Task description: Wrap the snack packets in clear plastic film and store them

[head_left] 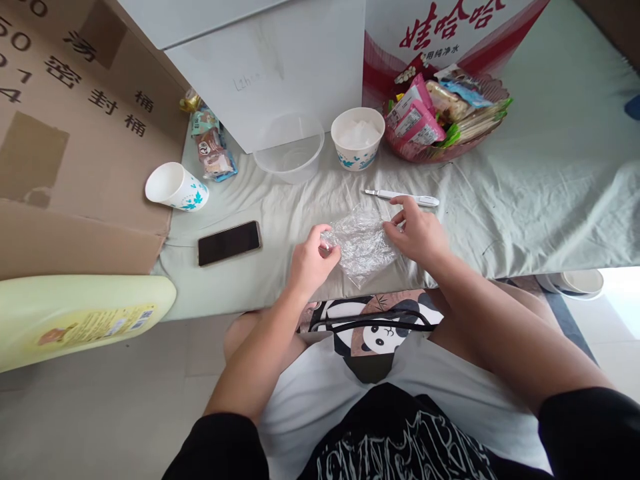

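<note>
A crumpled sheet of clear plastic film (363,243) lies near the front edge of the cloth-covered table. At its left edge, my left hand (313,260) has thumb and fingers curled round the film. My right hand (417,233) pinches the opposite edge between thumb and fingers, its index finger raised. Just beyond the right hand lies a slim white-handled knife (427,200), its small blade pointing left. Farther back stand a clear plastic bowl (295,160) and a patterned paper bowl (357,160) with crumpled whitish, translucent material inside.
A phone (230,243) lies left of the film, and a paper cup (173,187) leans on its side behind it. Wrapped snacks (213,150) sit by a cardboard box (90,160). A pink basket (430,153) full of packets stands back right. A yellow bottle (90,320) is at left.
</note>
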The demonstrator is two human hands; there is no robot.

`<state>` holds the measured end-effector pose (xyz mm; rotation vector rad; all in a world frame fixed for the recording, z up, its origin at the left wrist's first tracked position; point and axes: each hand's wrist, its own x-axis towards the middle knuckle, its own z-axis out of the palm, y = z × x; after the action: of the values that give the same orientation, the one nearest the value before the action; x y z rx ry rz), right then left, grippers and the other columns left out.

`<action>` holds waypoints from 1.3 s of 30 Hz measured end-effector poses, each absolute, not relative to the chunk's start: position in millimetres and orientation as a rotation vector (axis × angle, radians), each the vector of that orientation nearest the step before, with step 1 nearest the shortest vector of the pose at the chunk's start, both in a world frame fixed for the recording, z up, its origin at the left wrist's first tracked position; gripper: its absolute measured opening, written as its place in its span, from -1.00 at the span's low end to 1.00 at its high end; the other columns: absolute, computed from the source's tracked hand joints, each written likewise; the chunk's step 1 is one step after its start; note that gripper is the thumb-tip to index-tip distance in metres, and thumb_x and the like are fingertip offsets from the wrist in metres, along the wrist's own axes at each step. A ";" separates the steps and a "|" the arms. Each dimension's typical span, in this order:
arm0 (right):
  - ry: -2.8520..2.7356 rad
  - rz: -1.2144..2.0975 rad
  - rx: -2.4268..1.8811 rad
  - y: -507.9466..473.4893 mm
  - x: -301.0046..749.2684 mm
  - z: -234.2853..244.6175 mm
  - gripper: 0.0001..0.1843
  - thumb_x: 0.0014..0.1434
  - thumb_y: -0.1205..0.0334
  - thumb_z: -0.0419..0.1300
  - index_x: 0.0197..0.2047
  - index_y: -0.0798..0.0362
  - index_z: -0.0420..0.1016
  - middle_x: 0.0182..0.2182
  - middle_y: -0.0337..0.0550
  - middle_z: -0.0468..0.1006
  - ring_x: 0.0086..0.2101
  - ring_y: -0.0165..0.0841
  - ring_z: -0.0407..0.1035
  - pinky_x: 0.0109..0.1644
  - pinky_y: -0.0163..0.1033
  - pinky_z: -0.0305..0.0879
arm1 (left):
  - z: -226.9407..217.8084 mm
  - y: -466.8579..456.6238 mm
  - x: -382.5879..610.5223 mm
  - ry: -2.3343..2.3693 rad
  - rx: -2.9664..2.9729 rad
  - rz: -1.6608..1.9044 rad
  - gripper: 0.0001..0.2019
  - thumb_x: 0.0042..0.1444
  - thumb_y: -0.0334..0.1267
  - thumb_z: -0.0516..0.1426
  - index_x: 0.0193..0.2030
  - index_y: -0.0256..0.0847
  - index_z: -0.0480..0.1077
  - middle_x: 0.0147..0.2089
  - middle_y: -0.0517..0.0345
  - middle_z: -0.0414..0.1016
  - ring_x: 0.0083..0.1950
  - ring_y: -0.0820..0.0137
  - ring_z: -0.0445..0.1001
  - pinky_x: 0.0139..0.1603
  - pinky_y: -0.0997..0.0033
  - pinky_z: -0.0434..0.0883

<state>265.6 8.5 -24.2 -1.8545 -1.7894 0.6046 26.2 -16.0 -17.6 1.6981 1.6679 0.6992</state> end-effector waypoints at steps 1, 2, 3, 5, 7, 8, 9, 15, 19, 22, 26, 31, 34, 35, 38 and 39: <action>-1.781 0.557 -1.859 8.5 265.6 -24.0 -0.52 0.19 0.13 0.14 0.19 -0.01 0.39 -0.19 -0.07 0.68 -0.35 -0.18 0.48 -0.25 -0.07 0.32 | -17.7 -17.4 26.0 1.713 1.768 0.651 -0.62 0.15 -0.23 0.24 0.12 -0.06 0.41 -0.41 0.32 0.48 -0.41 0.40 0.47 -0.28 0.38 0.38; -1.775 0.490 -1.847 8.2 265.6 -23.0 -0.53 0.21 0.13 0.13 0.18 -0.01 0.39 -0.13 -0.04 0.67 -0.29 -0.16 0.50 -0.18 -0.04 0.36 | -18.0 -18.3 25.6 1.761 1.839 0.616 -0.59 0.16 -0.22 0.25 0.16 -0.06 0.40 -0.39 0.29 0.47 -0.37 0.37 0.48 -0.26 0.36 0.39; -1.772 0.408 -1.820 7.5 265.7 -21.1 -0.55 0.24 0.12 0.11 0.17 0.00 0.41 -0.07 0.00 0.65 -0.20 -0.13 0.51 -0.11 0.01 0.38 | -18.5 -18.9 25.0 1.811 1.908 0.605 -0.56 0.16 -0.20 0.26 0.20 -0.08 0.39 -0.33 0.23 0.49 -0.31 0.32 0.50 -0.23 0.33 0.41; -1.792 0.253 -1.742 4.4 265.3 -15.5 -0.61 0.29 0.12 0.07 0.14 0.01 0.45 0.00 0.07 0.60 -0.04 -0.05 0.49 0.05 0.09 0.38 | -19.5 -19.6 23.5 1.883 2.045 0.676 -0.53 0.17 -0.18 0.26 0.23 -0.12 0.38 -0.15 0.07 0.51 -0.14 0.22 0.54 -0.13 0.24 0.47; -1.876 0.192 -1.641 -1.1 262.8 -10.1 -0.64 0.34 0.15 0.02 0.10 -0.01 0.50 0.00 0.07 0.60 0.03 -0.03 0.47 0.15 0.12 0.34 | -19.9 -21.0 23.3 1.863 2.194 0.834 -0.59 0.22 -0.16 0.22 0.19 -0.17 0.41 0.00 -0.07 0.49 0.01 0.15 0.53 0.00 0.14 0.50; -1.952 0.205 -1.574 -4.6 260.4 -8.6 -0.64 0.36 0.16 -0.01 0.08 -0.02 0.52 -0.01 0.05 0.61 0.03 -0.05 0.47 0.17 0.12 0.33 | -19.8 -22.3 24.3 1.807 2.268 0.892 -0.65 0.26 -0.17 0.18 0.16 -0.19 0.43 0.03 -0.11 0.49 0.05 0.14 0.52 0.07 0.11 0.50; -2.046 0.236 -1.495 -8.2 257.2 -8.4 -0.63 0.38 0.16 -0.03 0.08 -0.03 0.54 0.00 0.02 0.63 0.03 -0.08 0.48 0.18 0.10 0.33 | -19.6 -24.2 26.2 1.725 2.341 0.910 -0.69 0.30 -0.19 0.13 0.12 -0.21 0.45 0.04 -0.13 0.51 0.07 0.14 0.53 0.13 0.09 0.49; -2.415 0.238 -1.557 -23.1 236.8 -32.1 -0.43 0.44 0.04 -0.04 0.41 0.00 0.35 0.44 -0.02 0.32 0.43 0.03 0.14 0.48 0.24 0.02 | -24.1 -36.3 42.2 1.568 2.499 0.347 -0.54 0.42 -0.20 -0.02 0.38 -0.18 0.38 0.49 -0.14 0.33 0.54 -0.05 0.22 0.48 -0.21 0.24; -2.392 0.195 -1.680 -22.7 236.5 -42.2 -0.38 0.43 -0.03 0.00 0.47 -0.03 0.25 0.48 -0.01 0.23 0.44 0.10 0.10 0.46 0.32 0.02 | -27.5 -30.6 34.8 1.658 2.447 0.179 -0.49 0.43 -0.12 -0.02 0.47 0.01 0.28 0.58 -0.01 0.16 0.60 -0.14 0.07 0.48 -0.46 0.14; -2.253 0.138 -1.575 -19.0 239.5 -37.5 -0.49 0.42 0.02 0.02 0.32 0.00 0.40 0.37 0.06 0.40 0.35 0.07 0.24 0.40 0.24 0.14 | -24.0 -27.1 28.5 1.636 2.486 0.480 -0.48 0.39 -0.04 0.03 0.41 -0.14 0.34 0.51 -0.16 0.27 0.55 -0.12 0.18 0.47 -0.34 0.21; -2.016 0.197 -1.474 -10.3 245.9 -32.2 -0.65 0.40 0.10 0.00 0.10 -0.01 0.49 0.06 0.04 0.58 0.03 -0.05 0.46 0.16 0.10 0.34 | -16.4 -42.7 37.7 1.180 2.672 0.632 -0.41 0.25 0.15 0.15 0.22 -0.29 0.46 0.25 -0.21 0.53 0.36 -0.02 0.43 0.41 -0.08 0.36; -1.891 0.272 -1.454 -0.4 254.6 -36.0 -0.70 0.38 0.12 0.00 0.01 0.01 0.48 -0.04 0.06 0.58 -0.04 -0.06 0.47 0.08 0.09 0.37 | -10.2 -66.7 49.7 0.929 2.785 0.240 -0.65 0.28 -0.32 0.18 0.19 -0.23 0.45 0.30 -0.03 0.54 0.36 0.12 0.46 0.34 0.02 0.42; -1.866 0.303 -1.432 1.4 257.9 -34.9 -0.72 0.39 0.13 0.01 0.00 0.01 0.48 -0.05 0.05 0.61 -0.03 -0.06 0.49 0.11 0.10 0.38 | -8.1 -62.2 40.5 0.831 2.724 0.281 -0.75 0.32 -0.46 0.07 0.00 -0.19 0.52 0.11 0.09 0.67 0.21 0.27 0.58 0.30 0.10 0.43; -1.863 0.317 -1.410 1.3 258.6 -33.7 -0.73 0.39 0.14 0.01 0.00 0.00 0.49 -0.04 0.04 0.62 -0.01 -0.07 0.50 0.12 0.10 0.39 | -7.8 -58.0 36.0 0.841 2.674 0.350 -0.76 0.33 -0.47 0.05 -0.07 -0.18 0.54 0.01 0.12 0.70 0.13 0.31 0.62 0.29 0.13 0.44; -1.862 0.366 -1.314 0.3 259.9 -29.2 -0.74 0.40 0.15 0.03 -0.02 -0.01 0.50 0.04 0.02 0.65 0.08 -0.08 0.52 0.17 0.09 0.41 | -8.0 -44.9 25.0 0.992 2.517 0.542 -0.82 0.33 -0.37 0.10 -0.10 -0.17 0.55 -0.09 0.12 0.72 0.00 0.33 0.67 0.25 0.15 0.47; -1.863 0.379 -1.289 -0.1 260.0 -28.0 -0.75 0.40 0.15 0.04 -0.02 -0.01 0.51 0.06 0.01 0.65 0.09 -0.08 0.52 0.18 0.10 0.41 | -8.2 -42.5 23.6 1.027 2.505 0.542 -0.84 0.31 -0.28 0.16 -0.04 -0.17 0.55 -0.03 0.07 0.71 0.06 0.27 0.66 0.27 0.10 0.46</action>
<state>260.0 -0.1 -28.0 -1.2893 -1.8632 0.3789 23.6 -42.5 -8.2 2.5046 1.0271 0.5422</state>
